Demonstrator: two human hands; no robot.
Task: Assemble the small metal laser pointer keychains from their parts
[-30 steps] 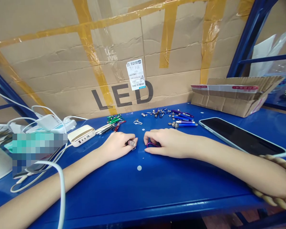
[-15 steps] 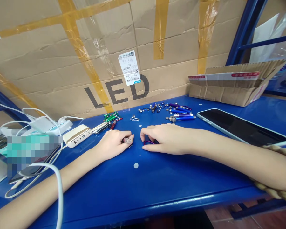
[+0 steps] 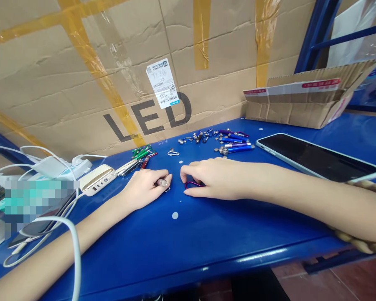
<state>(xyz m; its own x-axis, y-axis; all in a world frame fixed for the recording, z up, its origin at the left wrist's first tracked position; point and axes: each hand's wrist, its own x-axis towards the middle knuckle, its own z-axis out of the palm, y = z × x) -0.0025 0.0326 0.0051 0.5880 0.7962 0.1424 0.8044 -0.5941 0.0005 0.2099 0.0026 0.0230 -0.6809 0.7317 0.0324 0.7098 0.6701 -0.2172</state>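
Note:
My left hand [image 3: 144, 188] rests low over the blue table, its fingers closed around a mini flashlight [image 3: 162, 182], whose pale, shiny end sticks out past the thumb. A small bit of metal shows under the fingertips. A short gap away on the right, my right hand [image 3: 211, 177] has its thumb and fingers curled around a purple carabiner clip [image 3: 192, 184]; part of that clip is hidden behind the fingers. Beyond the left hand lies a dark red flashlight tube [image 3: 145, 162]. Between and past both hands sits a silver carabiner clip [image 3: 173, 153].
Blue tubes [image 3: 238, 148] and button cells [image 3: 223, 150] lie at the back, near green clips [image 3: 141, 150]. A phone [image 3: 316, 156] and an open carton [image 3: 288, 106] are at right. A power bank [image 3: 97, 180] and white cable [image 3: 73, 242] are at left; a large cardboard box [image 3: 219, 83] stands behind.
The view has shifted slightly, so everything sits a little further left and higher. Both hands keep nearly the same pose and hold the same things.

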